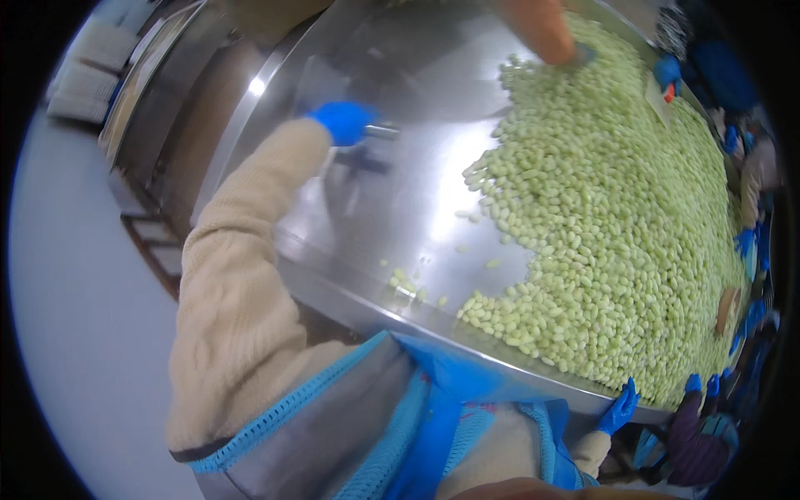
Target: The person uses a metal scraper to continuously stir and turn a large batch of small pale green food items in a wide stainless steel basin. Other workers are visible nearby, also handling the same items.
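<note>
My left hand (344, 124), in a blue glove, is closed around a short shiny metal piece (382, 131), perhaps a tool's handle, over the bare left part of a stainless steel table (400, 181). Its far end is blurred. Down at the table's near rim is my right hand (620, 407), also gloved in blue, fingers extended and nothing visible in it. A wide heap of pale green oval beans (600, 219) spreads over the right part of the table, to the right of my left hand and just beyond my right fingertips. Several loose beans (406, 281) lie near the raised rim.
Across the heap, a co-worker's gloved hand (667, 74) holds a pale flat scraper (657, 101). More co-workers' gloved hands (744, 240) line the far right side. A blurred orange-brown shape (544, 28) reaches over the heap at the top. White crates (87, 75) stand at upper left.
</note>
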The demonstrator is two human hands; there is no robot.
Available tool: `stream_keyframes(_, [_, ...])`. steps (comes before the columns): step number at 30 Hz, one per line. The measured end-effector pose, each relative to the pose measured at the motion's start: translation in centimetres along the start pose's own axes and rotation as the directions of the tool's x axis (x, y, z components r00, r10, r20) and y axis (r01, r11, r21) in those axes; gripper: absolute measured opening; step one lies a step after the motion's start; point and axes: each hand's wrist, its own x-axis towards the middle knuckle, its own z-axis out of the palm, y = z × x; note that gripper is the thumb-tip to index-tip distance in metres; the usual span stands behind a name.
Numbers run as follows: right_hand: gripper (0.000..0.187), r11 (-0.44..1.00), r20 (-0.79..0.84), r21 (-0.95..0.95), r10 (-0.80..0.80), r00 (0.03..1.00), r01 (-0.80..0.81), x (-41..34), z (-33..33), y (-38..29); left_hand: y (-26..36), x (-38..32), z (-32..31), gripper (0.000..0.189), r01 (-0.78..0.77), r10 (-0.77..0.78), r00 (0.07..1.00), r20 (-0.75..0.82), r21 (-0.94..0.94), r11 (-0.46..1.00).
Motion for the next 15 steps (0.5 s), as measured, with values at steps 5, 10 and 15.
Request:
stream_keyframes(5, [0.029,0.995,-0.047,-0.101,-0.031,0.998,0.026,-0.1,-0.4,-3.2,-8.8,6.2,2.1,0.029,0.233,-0.258,0.964,0.065,0.264,0.936])
stream_keyframes(10, [0.027,0.997,-0.096,-0.062,-0.06,0.994,0.055,-0.5,0.3,-3.0,-8.5,7.8,2.9,0.037,0.199,-0.224,0.973,0.049,0.308,0.93])
stream_keyframes(15, [0.027,0.988,-0.113,-0.102,-0.127,0.985,0.116,-0.6,0.3,-4.0,2.0,7.3,1.3,0.022,-0.177,0.131,0.975,0.177,0.28,0.943])
